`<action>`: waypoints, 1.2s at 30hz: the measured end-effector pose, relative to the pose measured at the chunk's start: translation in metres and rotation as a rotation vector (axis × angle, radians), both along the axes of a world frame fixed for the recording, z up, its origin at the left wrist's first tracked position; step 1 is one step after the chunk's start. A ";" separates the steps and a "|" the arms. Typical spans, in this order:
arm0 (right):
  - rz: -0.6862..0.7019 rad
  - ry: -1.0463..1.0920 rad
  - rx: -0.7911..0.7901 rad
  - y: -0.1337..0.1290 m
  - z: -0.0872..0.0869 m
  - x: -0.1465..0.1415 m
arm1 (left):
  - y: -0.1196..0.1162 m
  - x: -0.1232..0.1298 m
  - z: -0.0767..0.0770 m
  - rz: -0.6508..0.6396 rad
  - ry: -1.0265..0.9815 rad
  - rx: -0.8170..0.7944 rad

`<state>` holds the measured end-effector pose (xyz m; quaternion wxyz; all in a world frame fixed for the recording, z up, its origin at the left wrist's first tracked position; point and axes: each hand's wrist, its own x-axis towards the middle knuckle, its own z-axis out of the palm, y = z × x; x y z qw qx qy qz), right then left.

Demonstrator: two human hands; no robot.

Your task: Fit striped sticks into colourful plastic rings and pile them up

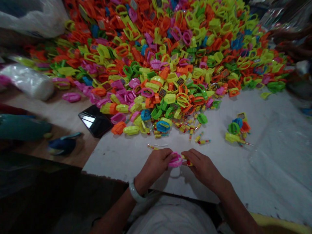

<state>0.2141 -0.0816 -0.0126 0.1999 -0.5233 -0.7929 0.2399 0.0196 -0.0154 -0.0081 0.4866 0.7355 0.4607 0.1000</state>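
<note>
A pink plastic piece (175, 161) sits between the two hands, low in the middle of the view, just above the white sheet (136, 152) that covers the bench. The left hand (156, 165) pinches its left edge, fingers closed together on it; a pale bangle (135, 192) circles that wrist. The right hand (202, 167) meets the piece from the other side, its fingertips closed on a small yellow and red stick (188, 162) that touches the pink piece's right end.

Just beyond the hands, loose small sticks (192, 128) of the same kind lie scattered on the sheet. To the right, a small cluster of green, blue and orange pieces (235, 130) stands apart from the rest. Further back, a huge heap of orange, yellow, green, pink and blue plastic pieces (161, 58) spreads across the whole width. A black phone (95, 121) lies at the sheet's left edge, near the heap. Clear plastic bags (29, 83) rest at far left.
</note>
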 end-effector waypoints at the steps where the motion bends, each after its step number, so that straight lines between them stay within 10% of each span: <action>1: -0.001 -0.046 0.043 0.000 -0.002 -0.001 | 0.000 0.001 0.000 0.023 -0.024 -0.044; 17: -0.001 -0.194 0.207 -0.017 -0.025 0.000 | 0.001 0.012 0.002 0.004 -0.002 -0.465; 27: -0.673 -0.508 0.530 -0.026 -0.006 0.099 | 0.006 0.013 -0.002 0.122 -0.094 -0.077; 36: -0.521 -0.292 0.287 0.019 -0.038 0.041 | 0.019 -0.002 -0.001 0.313 0.015 0.115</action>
